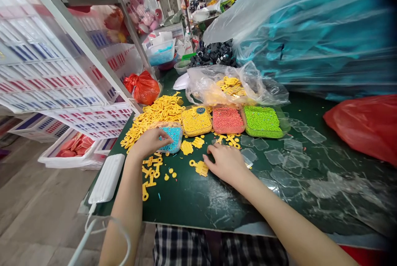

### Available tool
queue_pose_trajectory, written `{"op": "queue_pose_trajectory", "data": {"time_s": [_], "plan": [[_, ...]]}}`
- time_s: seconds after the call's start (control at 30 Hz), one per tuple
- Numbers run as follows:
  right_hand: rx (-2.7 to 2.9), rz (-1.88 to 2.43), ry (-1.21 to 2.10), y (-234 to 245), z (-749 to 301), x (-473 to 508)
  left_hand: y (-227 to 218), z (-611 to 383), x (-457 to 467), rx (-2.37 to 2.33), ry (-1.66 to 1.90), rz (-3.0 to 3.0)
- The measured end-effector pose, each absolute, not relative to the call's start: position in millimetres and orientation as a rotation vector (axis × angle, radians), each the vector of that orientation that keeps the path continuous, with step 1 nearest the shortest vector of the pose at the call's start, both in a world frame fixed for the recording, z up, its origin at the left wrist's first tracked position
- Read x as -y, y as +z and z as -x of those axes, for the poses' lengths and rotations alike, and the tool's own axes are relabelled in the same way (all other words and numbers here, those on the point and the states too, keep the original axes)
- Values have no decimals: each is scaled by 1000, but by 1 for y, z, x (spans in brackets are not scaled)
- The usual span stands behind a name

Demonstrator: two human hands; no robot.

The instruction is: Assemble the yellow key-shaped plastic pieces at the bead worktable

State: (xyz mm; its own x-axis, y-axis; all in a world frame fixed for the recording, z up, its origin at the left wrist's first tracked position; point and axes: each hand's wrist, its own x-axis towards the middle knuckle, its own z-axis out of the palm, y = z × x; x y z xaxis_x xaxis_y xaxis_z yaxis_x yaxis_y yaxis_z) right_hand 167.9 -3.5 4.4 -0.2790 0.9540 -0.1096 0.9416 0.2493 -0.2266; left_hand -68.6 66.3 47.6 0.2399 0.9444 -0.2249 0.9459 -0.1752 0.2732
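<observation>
My left hand (151,142) reaches over a clear box of blue beads (174,136), fingertips bunched together at the beads. Whatever is between them is too small to make out. My right hand (226,162) rests palm down on the table, thumb apart from the bent fingers, and no held object shows. Close by its thumb lies a flat yellow plastic piece with a ring end (201,168). Beyond the hands stand boxes of yellow beads (195,122), red beads (228,119) and green beads (263,120). A dark round disc (201,110) sits on the yellow beads.
A heap of yellow plastic pieces (161,111) covers the left side. Clear squares (291,160) lie scattered at right. Behind the boxes is a plastic bag of yellow pieces (231,86). A white power bank (107,178) with a cable lies at the left edge, beside stacked baskets (93,111).
</observation>
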Motion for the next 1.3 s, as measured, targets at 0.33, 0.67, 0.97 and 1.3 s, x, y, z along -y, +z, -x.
{"op": "queue_pose_trajectory", "data": {"time_s": [0.33,0.67,0.97,1.3], "plan": [[2534,1790,476,8,-167,13,2,5,-12,-1127,391,-2505],[2488,1810,570,10,-169,10,-14,1,-19,-1157,293,-2401],[2471,1829,660,16,-171,7,-19,3,-20,-1091,328,-2289],[2435,1835,720,15,-173,5,-19,1,-19,-1137,321,-2204]]}}
